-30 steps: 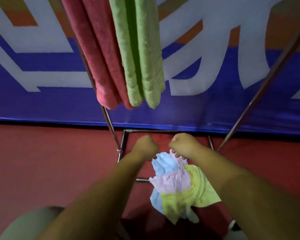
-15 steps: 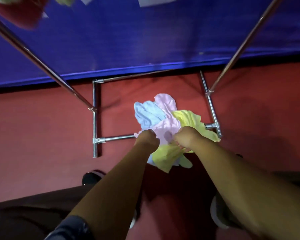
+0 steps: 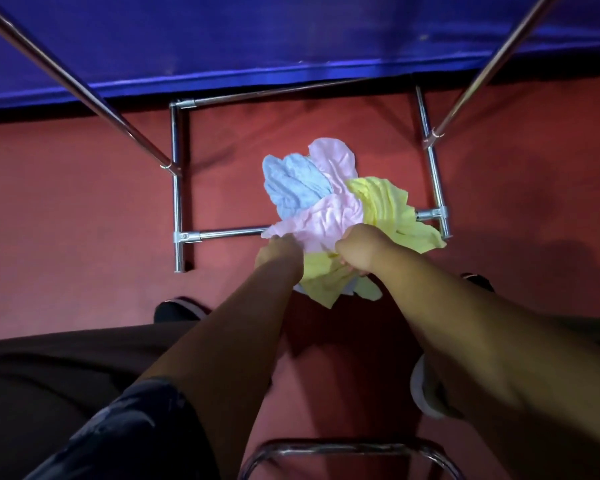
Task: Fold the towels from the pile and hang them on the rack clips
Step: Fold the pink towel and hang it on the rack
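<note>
**Head view: items as we logged them**

1. Towel pile (image 3: 340, 199): we found it crumpled on the red floor (image 3: 70, 202), within the base of the rack (image 3: 176, 188) and lapping over its near crossbar (image 3: 229, 233).
2. Blue towel (image 3: 293, 183): it sat at the pile's far left, touching the pink one.
3. Pink towel (image 3: 321, 221): it ran from the far edge through the middle to the near-left corner.
4. Yellow towel (image 3: 392, 211): it took the right side and the near edge, and lay against the right end of the near crossbar.
5. Left grip (image 3: 278, 258): it was clenched, with the back of the hand toward us, grasping the pink towel at its near-left corner.
6. Right grip (image 3: 357, 249): it was clenched, with the fingers curled into the cloth where pink met yellow. We could not tell which of the two it held.
7. Rack, further parts: all were chrome tube. We noted a right foot bar (image 3: 435, 181) and a far crossbar (image 3: 274, 93) close against the blue banner (image 3: 291, 39). A left pole (image 3: 73, 88) and a right pole (image 3: 492, 64) slanted up from the foot bars toward the upper corners.
8. Person: we listed bare forearms, a dark patterned sleeve (image 3: 129, 434), a dark trouser leg (image 3: 49, 368) and a dark shoe (image 3: 175, 310) left of the arms.
9. Curved tube (image 3: 347, 448): it lay at the bottom edge, blurred, and we could not tell what it belonged to.
</note>
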### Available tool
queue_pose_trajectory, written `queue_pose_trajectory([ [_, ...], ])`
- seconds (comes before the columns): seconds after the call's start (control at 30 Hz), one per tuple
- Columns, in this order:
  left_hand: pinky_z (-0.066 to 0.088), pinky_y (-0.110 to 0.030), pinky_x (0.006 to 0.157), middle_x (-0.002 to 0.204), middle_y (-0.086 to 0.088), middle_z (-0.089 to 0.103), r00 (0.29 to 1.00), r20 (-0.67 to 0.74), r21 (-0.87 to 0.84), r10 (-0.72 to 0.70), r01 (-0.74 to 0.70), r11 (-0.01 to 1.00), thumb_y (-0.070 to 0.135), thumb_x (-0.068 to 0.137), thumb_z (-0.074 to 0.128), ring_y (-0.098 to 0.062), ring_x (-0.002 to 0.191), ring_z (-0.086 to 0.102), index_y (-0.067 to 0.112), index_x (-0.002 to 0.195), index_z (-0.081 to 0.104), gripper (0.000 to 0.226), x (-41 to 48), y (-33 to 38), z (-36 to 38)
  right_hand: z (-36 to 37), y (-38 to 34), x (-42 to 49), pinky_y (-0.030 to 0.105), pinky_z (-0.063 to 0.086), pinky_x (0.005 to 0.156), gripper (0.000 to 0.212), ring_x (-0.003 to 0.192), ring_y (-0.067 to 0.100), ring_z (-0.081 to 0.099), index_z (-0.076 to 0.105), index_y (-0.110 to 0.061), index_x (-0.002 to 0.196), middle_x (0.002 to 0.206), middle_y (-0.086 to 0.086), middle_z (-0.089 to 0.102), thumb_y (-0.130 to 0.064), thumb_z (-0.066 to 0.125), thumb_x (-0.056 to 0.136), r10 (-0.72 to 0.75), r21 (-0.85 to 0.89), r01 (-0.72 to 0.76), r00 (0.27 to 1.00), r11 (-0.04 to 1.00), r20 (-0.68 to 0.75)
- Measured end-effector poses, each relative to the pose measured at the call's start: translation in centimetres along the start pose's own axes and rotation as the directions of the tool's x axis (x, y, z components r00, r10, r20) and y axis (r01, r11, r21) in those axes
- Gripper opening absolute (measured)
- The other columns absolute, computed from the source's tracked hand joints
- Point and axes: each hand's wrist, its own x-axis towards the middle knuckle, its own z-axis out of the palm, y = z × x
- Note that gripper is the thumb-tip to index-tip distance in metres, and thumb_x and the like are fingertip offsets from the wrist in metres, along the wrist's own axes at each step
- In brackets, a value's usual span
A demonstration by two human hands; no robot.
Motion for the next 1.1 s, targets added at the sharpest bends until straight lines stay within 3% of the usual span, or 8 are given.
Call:
queue_pose_trajectory([
  [0.2, 0.052, -0.031, 0.079, 0.084, -0.009, 0.073, 0.967, -0.254, -0.256, 0.001, -0.068, 0.964, 0.011, 0.088, 0.062, -0.036, 0.098, 0.072, 0.014, 0.082, 0.075, 0.014, 0.1, -0.3, -1.6, 0.2, 0.0, -0.4, 0.05, 0.065, 0.088, 0.034, 0.092, 0.035, 0.078, 0.066, -0.008, 0.102, 0.102, 0.017, 0.079, -0.041, 0.057, 0.104, -0.001, -0.013, 0.001, 1.0, 1.0, -0.01],
  [0.37, 0.052, -0.03, 0.05, 0.08, -0.007, 0.073, 0.966, -0.245, -0.752, -0.081, -0.137, 0.645, 0.012, 0.088, 0.059, -0.027, 0.06, 0.068, 0.01, 0.088, 0.065, 0.006, -2.3, 0.7, -5.9, -0.7, -1.1, -2.2, 0.039, 0.06, 0.087, 0.049, 0.111, 0.033, 0.071, 0.055, -0.021, 0.149, 0.132, 0.011, 0.069, -0.025, 0.063, 0.101, -0.084, -0.041, 0.081, 0.992, 0.996, -0.094],
  [0.43, 0.06, -0.043, 0.061, 0.075, -0.005, 0.069, 0.961, -0.265, -0.847, -0.077, -0.195, 0.494, 0.01, 0.091, 0.057, -0.027, 0.064, 0.066, 0.014, 0.084, 0.062, 0.009, -3.5, 1.3, -7.7, -1.2, -1.5, -3.5, 0.035, 0.056, 0.087, 0.066, 0.114, 0.03, 0.068, 0.047, -0.032, 0.157, 0.135, 0.005, 0.065, -0.021, 0.072, 0.096, -0.154, 0.012, 0.156, 0.984, 0.988, -0.093],
  [0.5, 0.06, -0.042, 0.073, 0.078, -0.004, 0.067, 0.954, -0.289, -0.889, -0.08, -0.236, 0.393, 0.009, 0.093, 0.058, -0.026, 0.076, 0.065, 0.019, 0.083, 0.062, 0.015, -5.0, 2.0, -9.7, -1.5, -2.0, -4.4, 0.033, 0.055, 0.076, 0.037, 0.096, 0.026, 0.069, 0.058, -0.041, 0.124, 0.105, -0.002, 0.067, -0.025, 0.072, 0.092, -0.228, 0.065, 0.238, 0.965, 0.969, -0.132],
  [0.57, 0.057, -0.036, 0.072, 0.085, -0.008, 0.069, 0.951, -0.301, -0.921, -0.071, -0.271, 0.281, 0.011, 0.089, 0.06, -0.024, 0.078, 0.065, 0.017, 0.088, 0.066, 0.009, -7.0, 2.7, -11.7, -2.1, -2.7, -5.8, 0.029, 0.048, 0.063, 0.009, 0.082, 0.022, 0.065, 0.06, -0.035, 0.096, 0.085, -0.006, 0.064, -0.027, 0.064, 0.094, -0.281, 0.093, 0.314, 0.923, 0.945, -0.263],
  [0.7, 0.055, -0.025, 0.053, 0.077, -0.013, 0.068, 0.943, -0.329, -0.942, -0.049, -0.323, 0.092, -0.003, 0.098, 0.061, -0.02, 0.059, 0.066, 0.005, 0.096, 0.067, 0.01, -11.2, 3.4, -16.2, -4.8, -5.1, -9.8, 0.034, 0.046, 0.068, 0.013, 0.083, 0.024, 0.065, 0.069, -0.023, 0.094, 0.091, 0.003, 0.072, -0.016, 0.06, 0.1, -0.31, 0.132, 0.399, 0.848, 0.908, -0.429],
  [0.83, 0.06, -0.032, 0.067, 0.079, -0.021, 0.07, 0.916, -0.398, -0.915, 0.05, -0.392, -0.095, 0.0, 0.102, 0.064, -0.027, 0.068, 0.069, 0.001, 0.084, 0.069, 0.019, -16.5, 2.6, -21.4, -8.4, -9.3, -15.7, 0.037, 0.04, 0.07, 0.02, 0.083, 0.024, 0.059, 0.068, -0.006, 0.088, 0.087, 0.009, 0.068, -0.022, 0.058, 0.095, -0.341, 0.191, 0.499, 0.779, 0.845, -0.526],
  [1.1, 0.059, -0.034, 0.092, 0.085, -0.012, 0.06, 0.816, -0.576, -0.812, 0.054, -0.563, -0.155, -0.001, 0.091, 0.054, -0.026, 0.088, 0.058, 0.003, 0.12, 0.074, 0.035, -26.8, 0.5, -29.6, -15.0, -14.8, -31.4, 0.032, 0.05, 0.078, 0.021, 0.09, 0.017, 0.066, 0.072, -0.026, 0.107, 0.101, -0.002, 0.073, -0.036, 0.053, 0.108, -0.361, 0.356, 0.688, 0.668, 0.633, -0.651],
])
